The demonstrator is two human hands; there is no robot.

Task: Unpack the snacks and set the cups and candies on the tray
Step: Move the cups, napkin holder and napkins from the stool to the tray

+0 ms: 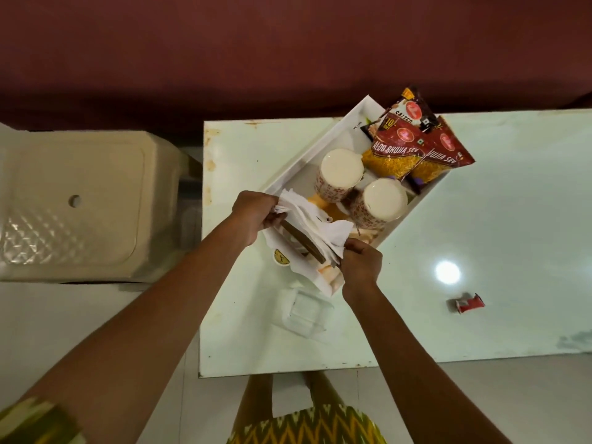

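Note:
A white rectangular tray (pixel 344 128) lies diagonally on the pale table. Two patterned paper cups stand upside down in it, one (pixel 341 173) at the left and one (pixel 381 201) at the right. Red and yellow snack packets (pixel 413 149) lie across the tray's far end. At the tray's near end, my left hand (pixel 253 214) grips one side of a bunch of white tissue paper (pixel 314 232), and my right hand (pixel 362 262) pinches the other side. A thin brown flat piece (pixel 302 240) shows under the tissue.
A small red wrapper (pixel 469 304) lies on the table (pixel 480 219) to the right. A crumpled clear plastic bag (pixel 301 315) sits just below the tray. A cream plastic stool (pixel 80 203) stands left of the table. Dark red fabric runs along the back.

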